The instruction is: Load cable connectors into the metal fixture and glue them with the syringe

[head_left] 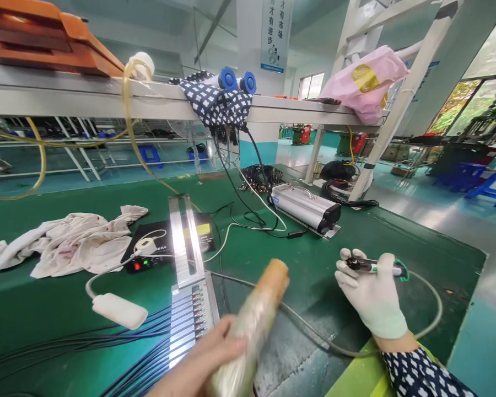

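Dark cables (144, 331) lie across the metal fixture (184, 309); bare left hand (209, 353) grasps a blurred, wrapped roll (254, 322) above the green bench (421, 231); gloved right hand (378, 303) grips a corded handheld tool (371, 267). Seemingly a roll-handling step; next move calls for clearing the cables.

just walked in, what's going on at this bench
A person's bare left hand grips a motion-blurred, tan-ended roll. The gloved right hand, palm up, holds a corded tool. Left of the roll, dark cables lie side by side on a metal fixture, and a black box shows red and green lights.
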A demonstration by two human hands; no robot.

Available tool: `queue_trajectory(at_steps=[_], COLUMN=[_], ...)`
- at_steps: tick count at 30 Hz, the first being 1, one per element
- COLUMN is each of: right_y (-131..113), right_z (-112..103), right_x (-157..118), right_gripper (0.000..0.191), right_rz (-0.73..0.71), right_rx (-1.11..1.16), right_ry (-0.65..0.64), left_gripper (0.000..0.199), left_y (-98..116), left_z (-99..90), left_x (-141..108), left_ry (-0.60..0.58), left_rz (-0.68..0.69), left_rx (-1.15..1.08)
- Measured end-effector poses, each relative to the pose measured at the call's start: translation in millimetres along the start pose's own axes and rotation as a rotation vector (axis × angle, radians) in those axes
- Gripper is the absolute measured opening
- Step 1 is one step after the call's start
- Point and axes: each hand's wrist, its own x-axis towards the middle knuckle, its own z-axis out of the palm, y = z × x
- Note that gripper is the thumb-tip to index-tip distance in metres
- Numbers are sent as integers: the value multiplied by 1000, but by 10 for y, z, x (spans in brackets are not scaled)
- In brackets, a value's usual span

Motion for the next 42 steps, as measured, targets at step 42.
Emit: queue_trajectory(at_steps=[42], right_y=[2297], right_z=[724], right_x=[-115], right_gripper=[25], right_rz=[166], right_rx=[-703], right_ry=[-567], left_gripper=[52], left_y=[-435], left_z=[-1679], left_x=[330], left_ry=[571], left_rz=[516], left_rx=[1292])
